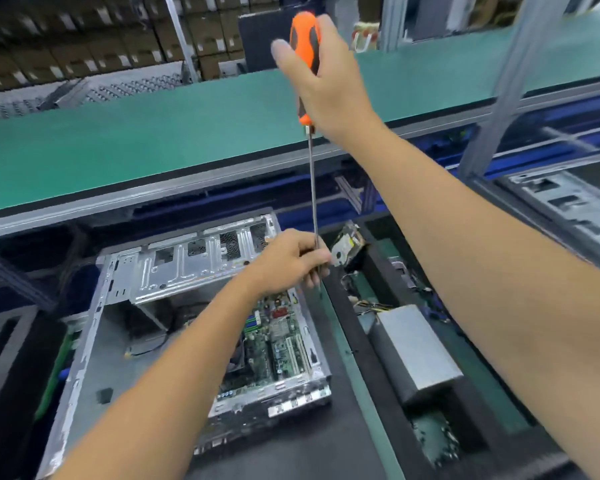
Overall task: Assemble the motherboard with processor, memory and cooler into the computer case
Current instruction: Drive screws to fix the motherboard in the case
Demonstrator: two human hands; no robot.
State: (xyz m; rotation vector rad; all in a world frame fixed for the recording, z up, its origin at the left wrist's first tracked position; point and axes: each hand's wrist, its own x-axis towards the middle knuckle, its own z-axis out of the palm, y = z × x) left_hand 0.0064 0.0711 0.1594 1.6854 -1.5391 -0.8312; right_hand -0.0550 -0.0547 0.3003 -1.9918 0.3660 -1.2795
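Across the top of the view runs a long green shelf [153, 140], with stacked cardboard boxes [84, 39] blurred behind it. Below it, on the black counter [326, 445], lies the open metal computer case [94, 341], on its side with its drive cage toward the shelf. Inside the case, at its right end, sits the green motherboard [278, 344], partly hidden by the left forearm. Just to the right of the case, across a green strip, a grey metal box [416, 351] with a bundle of wires at its far end lies in a black tray [371, 334]. Another bare metal chassis [561, 202] shows at the right edge. Above the case's far right corner stands a long screwdriver [311, 133], nearly upright. The right hand [329, 74] is wrapped around its orange and black handle, raised high in front of the shelf. The left hand [291, 261] pinches the thin shaft near its lower end, with fingers curled round it; the tip is hidden behind those fingers.
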